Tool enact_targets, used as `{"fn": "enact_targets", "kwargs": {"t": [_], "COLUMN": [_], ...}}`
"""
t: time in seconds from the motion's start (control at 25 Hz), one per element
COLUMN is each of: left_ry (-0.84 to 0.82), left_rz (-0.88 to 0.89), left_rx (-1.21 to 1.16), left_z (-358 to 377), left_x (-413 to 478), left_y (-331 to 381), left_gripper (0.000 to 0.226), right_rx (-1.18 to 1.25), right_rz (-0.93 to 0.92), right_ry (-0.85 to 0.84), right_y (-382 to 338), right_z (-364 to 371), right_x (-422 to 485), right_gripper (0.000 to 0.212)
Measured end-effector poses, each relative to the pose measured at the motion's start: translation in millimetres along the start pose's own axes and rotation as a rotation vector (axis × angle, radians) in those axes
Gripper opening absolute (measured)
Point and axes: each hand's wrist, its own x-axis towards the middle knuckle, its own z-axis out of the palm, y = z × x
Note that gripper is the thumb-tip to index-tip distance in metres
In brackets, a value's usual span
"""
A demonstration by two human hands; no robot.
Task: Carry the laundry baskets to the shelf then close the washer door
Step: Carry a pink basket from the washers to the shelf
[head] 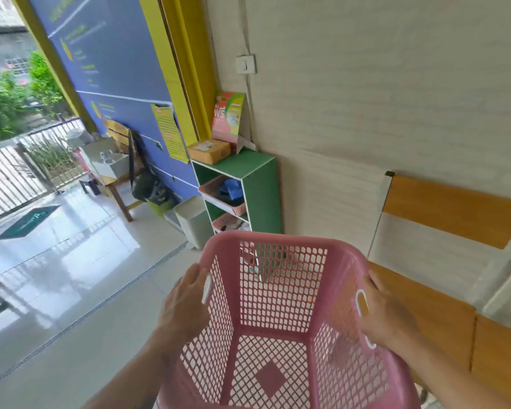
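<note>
Carrying empty pink laundry basket point(281, 314) toward green shelf point(248, 184); left hand point(186, 302) and right hand point(384, 311) clamp opposite rims, fingers curled closed on handles; basket near shelf, not touching; next: step closer, slot into free compartment; washer not visible.

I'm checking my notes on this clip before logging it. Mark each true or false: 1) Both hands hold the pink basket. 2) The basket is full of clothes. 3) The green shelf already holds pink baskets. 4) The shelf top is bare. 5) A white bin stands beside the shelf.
1) True: the left hand and right hand each have a grip on a side of the pink perforated plastic laundry basket.
2) False: it is empty.
3) True: the green open-fronted shelf holds two smaller pink baskets.
4) False: an orange box and a pink carton sit there.
5) True: the white plastic bin stands at its left.
</note>
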Motion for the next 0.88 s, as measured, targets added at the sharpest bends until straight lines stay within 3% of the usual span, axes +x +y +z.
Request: {"fn": "enact_targets", "kwargs": {"t": [0.12, 0.32, 0.72, 0.88], "left_ry": [-0.038, -0.081, -0.278, -0.359], "left_rz": [0.013, 0.186, 0.348, 0.402], "left_rx": [-0.031, -0.096, -0.105, -0.136], "left_z": [21.6, 48.9, 228.7, 319.2], "left_x": [59.5, 164.2, 328.2, 383.8], "left_y": [-42.5, -79.3, -93.4, -107.1], "left_gripper": [0.08, 0.079, 0.09, 0.096], "right_rx": [-0.02, -0.019, -0.079, -0.118], "right_rz": [0.079, 0.237, 0.553, 0.61], "right_ry": [0.029, 0.087, -0.058, -0.094], "right_y": [-40.8, -82.0, -48.5, -27.9], "right_z": [17.8, 49.5, 192.7, 257.6], "right_x": [31.6, 76.7, 216.5, 258.0], "right_gripper": [0.085, 0.094, 0.091, 0.104]}}
